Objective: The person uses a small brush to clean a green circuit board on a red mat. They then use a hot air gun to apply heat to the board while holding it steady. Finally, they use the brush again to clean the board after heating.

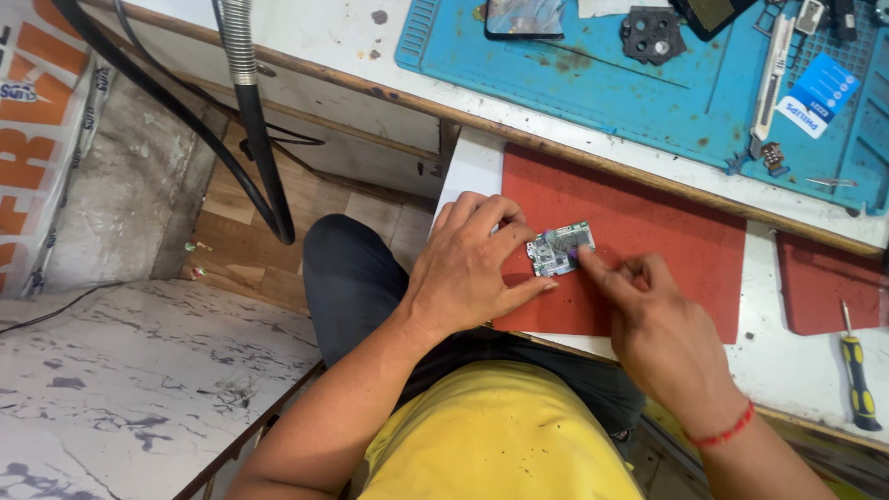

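- The small green circuit board with silvery metal shields [559,249] lies flat on the red rectangular rubber mat [667,241], near the front edge of the white desk [796,361] — a soft, grippy surface that likely keeps it from sliding.
- The left hand [468,268] is clamped around the board's left side, thumb below and fingers curled over the top edge, apparently to pin it steady.
- The right hand [648,310] is loosely clenched, its forefinger and thumb pinched at the board's right edge; whether a tiny tool or part sits between them is too small to tell.
- Further back, a blue silicone work mat [593,83] carries a dark phone [524,18], a black plastic frame piece [653,35] and a slim white-handled tool [770,83] — kept within reach, it seems.
- A yellow-and-black screwdriver [857,370] lies on the desk to the right, near a second red mat [824,282].
- The phone and items along the top edge are cut off, and the fingers hide part of the board.
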